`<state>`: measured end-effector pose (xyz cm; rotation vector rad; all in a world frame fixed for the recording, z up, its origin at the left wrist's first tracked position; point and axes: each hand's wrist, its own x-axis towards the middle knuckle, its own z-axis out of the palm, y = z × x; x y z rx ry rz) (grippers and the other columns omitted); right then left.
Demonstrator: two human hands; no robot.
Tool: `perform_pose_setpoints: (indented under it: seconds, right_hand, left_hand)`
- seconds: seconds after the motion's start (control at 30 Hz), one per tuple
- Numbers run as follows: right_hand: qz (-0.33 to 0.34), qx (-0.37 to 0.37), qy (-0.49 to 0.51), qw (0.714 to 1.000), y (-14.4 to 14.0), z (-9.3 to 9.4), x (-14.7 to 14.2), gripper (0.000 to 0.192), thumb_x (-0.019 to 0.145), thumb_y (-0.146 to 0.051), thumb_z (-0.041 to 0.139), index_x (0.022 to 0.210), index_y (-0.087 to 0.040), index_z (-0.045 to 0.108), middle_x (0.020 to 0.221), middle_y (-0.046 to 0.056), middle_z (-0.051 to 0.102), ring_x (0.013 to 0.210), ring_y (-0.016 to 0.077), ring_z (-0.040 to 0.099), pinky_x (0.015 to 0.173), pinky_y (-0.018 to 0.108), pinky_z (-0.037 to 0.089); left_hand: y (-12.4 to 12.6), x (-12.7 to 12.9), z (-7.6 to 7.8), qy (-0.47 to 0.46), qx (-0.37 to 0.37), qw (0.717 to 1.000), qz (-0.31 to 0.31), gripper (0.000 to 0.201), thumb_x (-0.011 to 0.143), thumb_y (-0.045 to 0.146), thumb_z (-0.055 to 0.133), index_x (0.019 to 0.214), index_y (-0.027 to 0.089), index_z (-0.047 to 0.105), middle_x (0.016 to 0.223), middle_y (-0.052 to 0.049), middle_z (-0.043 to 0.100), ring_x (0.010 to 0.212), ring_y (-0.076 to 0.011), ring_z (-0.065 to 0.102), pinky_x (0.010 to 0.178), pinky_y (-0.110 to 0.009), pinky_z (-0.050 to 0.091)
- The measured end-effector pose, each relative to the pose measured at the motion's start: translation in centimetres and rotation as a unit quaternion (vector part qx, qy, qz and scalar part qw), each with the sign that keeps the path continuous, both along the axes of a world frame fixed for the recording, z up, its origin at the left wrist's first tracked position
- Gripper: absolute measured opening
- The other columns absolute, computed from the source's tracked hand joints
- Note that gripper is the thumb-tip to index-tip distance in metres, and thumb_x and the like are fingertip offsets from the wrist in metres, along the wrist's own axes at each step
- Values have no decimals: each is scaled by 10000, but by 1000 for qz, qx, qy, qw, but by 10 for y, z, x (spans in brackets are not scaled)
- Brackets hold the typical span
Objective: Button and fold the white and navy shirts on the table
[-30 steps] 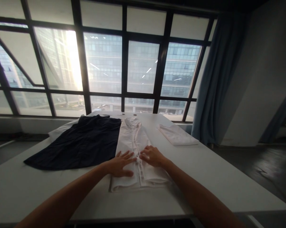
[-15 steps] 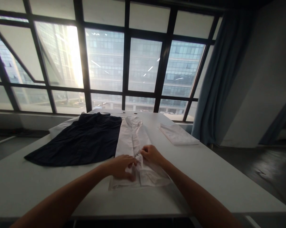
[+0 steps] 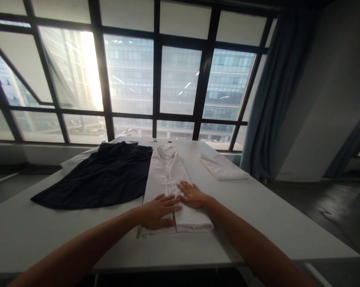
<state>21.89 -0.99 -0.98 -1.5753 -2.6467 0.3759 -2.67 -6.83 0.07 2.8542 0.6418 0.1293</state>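
Left hand: the left hand (image 3: 156, 211) lay flat and spread on the near left half of the white shirt (image 3: 168, 187), palm down, fingers (image 3: 171, 198) pointing toward 1 o'clock, gripping nothing, just pressing the cloth.
Right hand: the right hand (image 3: 192, 195) was flat as well, fingers splayed toward 10 o'clock, resting on the right half of the shirt just past the left hand; released, no fabric pinched.
Hands together: fingertips nearly met over the centre placket, the right one a little farther out than the left.
White shirt: it lay as a long narrow strip at the middle of the table (image 3: 272, 215), sides folded in, collar at the 12 o'clock end near the window, hem at the 6 o'clock end close to the table's near edge.
Dark garment: the navy garment (image 3: 102, 175) was spread flat at 10 o'clock from the hands, its right edge touching the shirt's left side.
Folded white cloth: a small folded white piece (image 3: 222, 167) sat at 2 o'clock, well apart from the shirt.
Window: a big dark-framed window (image 3: 156, 79) filled the 12 o'clock side, glare from the left panes.
Curtain: a blue-grey curtain (image 3: 272, 91) hung at 2 o'clock beyond the table corner.
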Motion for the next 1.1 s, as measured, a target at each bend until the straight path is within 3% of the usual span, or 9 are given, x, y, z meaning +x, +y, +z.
perform_pose_setpoints:
  seconds: [0.1,0.2,0.27,0.33,0.47,0.6,0.67,0.87,1.1]
  right_hand:
    - [43,-13,6,999,1,16,6,789,809,-694,531,1423,-202,468,1489,156,378,1346,348,365,1088,502,280]
    - [60,15,77,995,10,24,13,532,859,-611,525,1135,-192,700,1130,113,679,1005,270,637,888,367,479]
    - [28,97,114,988,20,17,16,403,919,-461,494,1121,-180,700,1121,111,684,999,248,640,883,351,488]
    - [2,166,97,981,28,5,16,364,898,-341,542,1199,-175,663,1262,135,614,1137,270,579,965,391,453]
    - [48,142,65,987,43,-6,23,322,868,-316,589,1144,-191,698,1213,122,640,1093,261,600,967,380,460]
    - [34,122,124,984,71,6,37,270,861,-212,554,1072,-196,722,1079,86,685,919,205,652,881,313,504]
    - [-3,167,139,976,94,12,43,384,820,-100,532,1161,-188,684,1199,95,637,1022,211,626,936,314,481]
    - [-41,177,78,980,169,21,42,517,809,-5,445,1239,-221,635,1427,66,460,1231,172,504,1032,309,424]
    - [-27,138,-80,987,219,37,37,269,817,-98,529,955,-167,749,1277,112,553,1073,225,572,974,322,431]
  left_hand:
    - [-9,0,10,-12,-30,999,-34,613,904,528,490,1452,267,403,1538,-89,331,1421,-327,262,1143,-522,202]
    - [-11,1,21,-58,-96,992,-65,445,962,477,402,1302,250,577,1337,-72,591,1245,-228,525,1068,-365,378]
    - [-5,1,22,-96,-86,991,-20,448,987,453,338,1285,226,585,1295,-81,619,1209,-201,555,1053,-333,396]
    - [2,1,15,-95,-32,994,40,494,970,480,369,1357,211,520,1433,-108,492,1342,-255,421,1118,-415,313]
    - [7,-5,1,-5,-6,999,45,601,951,523,382,1474,227,361,1562,-127,256,1438,-322,220,1141,-533,202]
    - [13,-1,13,-16,-50,999,3,468,919,509,462,1270,231,596,1371,-105,553,1246,-266,516,1053,-381,376]
    - [28,11,22,-56,-58,995,60,379,939,442,432,1052,193,694,1101,-88,695,989,-208,645,905,-302,467]
    - [103,66,24,-116,1,940,322,430,880,487,506,1028,135,703,983,-120,713,891,-235,654,776,-301,478]
    - [145,77,1,-52,-90,936,335,369,906,365,457,867,123,733,838,-114,724,784,-218,662,667,-282,467]
